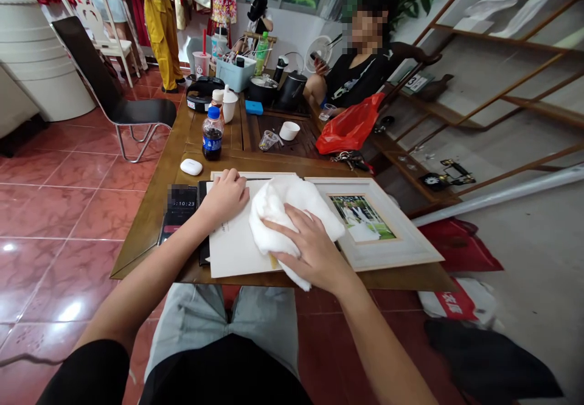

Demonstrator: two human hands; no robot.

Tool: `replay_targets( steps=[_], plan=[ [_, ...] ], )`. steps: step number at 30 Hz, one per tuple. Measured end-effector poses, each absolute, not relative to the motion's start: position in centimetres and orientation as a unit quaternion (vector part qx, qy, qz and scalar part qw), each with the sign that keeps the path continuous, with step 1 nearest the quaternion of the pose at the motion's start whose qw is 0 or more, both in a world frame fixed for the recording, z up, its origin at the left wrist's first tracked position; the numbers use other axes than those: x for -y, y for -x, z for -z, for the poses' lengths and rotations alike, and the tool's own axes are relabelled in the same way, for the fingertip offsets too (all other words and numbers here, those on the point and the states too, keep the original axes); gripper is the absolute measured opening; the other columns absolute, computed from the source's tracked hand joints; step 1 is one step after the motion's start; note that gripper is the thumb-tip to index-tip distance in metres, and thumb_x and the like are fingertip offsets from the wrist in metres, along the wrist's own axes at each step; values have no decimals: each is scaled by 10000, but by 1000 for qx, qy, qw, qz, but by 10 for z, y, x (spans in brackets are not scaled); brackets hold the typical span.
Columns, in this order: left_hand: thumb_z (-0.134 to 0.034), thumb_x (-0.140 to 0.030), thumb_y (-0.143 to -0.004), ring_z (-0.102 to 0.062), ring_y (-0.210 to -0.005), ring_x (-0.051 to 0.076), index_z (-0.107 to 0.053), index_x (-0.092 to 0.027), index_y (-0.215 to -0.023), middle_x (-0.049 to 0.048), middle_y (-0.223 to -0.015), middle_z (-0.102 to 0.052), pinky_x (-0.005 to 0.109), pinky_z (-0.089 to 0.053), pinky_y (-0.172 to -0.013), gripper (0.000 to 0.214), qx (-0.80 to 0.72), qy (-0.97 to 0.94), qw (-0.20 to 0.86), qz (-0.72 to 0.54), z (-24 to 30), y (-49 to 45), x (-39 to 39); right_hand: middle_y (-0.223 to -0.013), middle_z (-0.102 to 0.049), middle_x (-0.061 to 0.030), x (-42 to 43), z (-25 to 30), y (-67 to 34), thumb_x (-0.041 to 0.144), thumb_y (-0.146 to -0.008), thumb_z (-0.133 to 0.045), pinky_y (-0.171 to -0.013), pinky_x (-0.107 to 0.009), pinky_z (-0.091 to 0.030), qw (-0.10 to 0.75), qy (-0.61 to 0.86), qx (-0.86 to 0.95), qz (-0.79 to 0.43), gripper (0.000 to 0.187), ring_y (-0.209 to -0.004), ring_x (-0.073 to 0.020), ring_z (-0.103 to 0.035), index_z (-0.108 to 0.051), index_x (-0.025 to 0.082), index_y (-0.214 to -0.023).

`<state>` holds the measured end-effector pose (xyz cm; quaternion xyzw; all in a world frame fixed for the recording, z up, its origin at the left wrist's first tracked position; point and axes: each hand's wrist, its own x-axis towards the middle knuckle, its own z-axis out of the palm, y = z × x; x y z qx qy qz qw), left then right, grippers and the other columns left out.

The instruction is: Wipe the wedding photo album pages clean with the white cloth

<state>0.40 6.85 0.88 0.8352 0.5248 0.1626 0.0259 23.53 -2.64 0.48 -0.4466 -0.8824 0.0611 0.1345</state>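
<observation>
My right hand [312, 247] grips a bunched white cloth [278, 201], pressing it onto a white sheet [232, 250] at the table's front edge. The sheet's left part carries faint writing, and a small yellowish mark shows under the cloth. My left hand [225, 197] lies on the sheet's upper left, fingers stretched forward, holding nothing. Against the sheet's right side is a white mat frame [410, 250] with a photo [362, 218] of people outdoors. A dark edge shows beneath the sheet on the left; whatever else lies under the cloth is hidden.
Left of the sheet are a phone [180, 207] and a white earbud case [191, 166]. Beyond stand a cola bottle [212, 134], a white cup [289, 131] and a red plastic bag [349, 126]. A seated person [360, 67] holds a phone at the far right.
</observation>
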Motion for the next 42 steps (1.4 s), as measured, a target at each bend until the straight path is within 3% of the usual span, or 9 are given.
replay_targets(
  steps=[11, 18, 25, 29, 36, 42],
  plan=[
    [-423, -251, -1032, -547, -1141, 308, -680, -127, -1061, 155, -1124, -615, 461, -443, -1051, 287, -526, -833, 20, -171, -4, -4, -71, -1463, -535, -138, 68, -2, -228, 679, -942, -484, -1135, -639, -258, 139, 420, 897, -8, 656, -1447, -408, -377, -538, 354, -1510],
    [-455, -247, -1033, -528, -1134, 312, -682, -125, -1093, 161, -1146, -595, 467, -444, -1029, 265, -521, -836, 11, -170, 0, -2, -76, -1509, -537, -103, 69, -10, -194, 748, -933, -452, -1139, -667, -197, 138, 401, 905, -45, 674, -1474, -424, -335, -511, 413, -1515],
    [-471, -279, -1049, -519, -1074, 292, -665, -175, -1167, 142, -1159, -576, 472, -465, -970, 249, -504, -851, 33, -146, 7, 8, -92, -1629, -427, -93, 72, -10, -162, 765, -925, -464, -1154, -680, -156, 142, 357, 921, -65, 715, -1498, -414, -303, -441, 423, -1553],
    [-474, -295, -1048, -522, -1078, 286, -679, -180, -1095, 130, -1130, -573, 465, -469, -975, 240, -488, -856, 49, -164, 6, 13, -91, -1575, -494, -108, 71, -7, -168, 773, -923, -464, -1159, -660, -161, 149, 377, 913, -51, 719, -1480, -405, -340, -480, 398, -1536],
    [-448, -253, -1020, -553, -1082, 300, -689, -141, -1022, 140, -1078, -595, 473, -473, -1002, 266, -489, -850, 31, -190, -6, 4, -76, -1438, -595, -125, 80, -2, -222, 746, -962, -369, -1125, -594, -266, 174, 413, 894, -3, 685, -1450, -365, -416, -561, 338, -1479],
    [-424, -255, -1023, -551, -1095, 309, -692, -130, -1043, 151, -1081, -602, 477, -474, -1010, 297, -495, -850, 30, -180, -7, 2, -75, -1407, -598, -142, 88, 7, -275, 531, -1032, -399, -1043, -504, -399, 196, 503, 838, 77, 515, -1386, -330, -503, -607, 268, -1423]
  ],
)
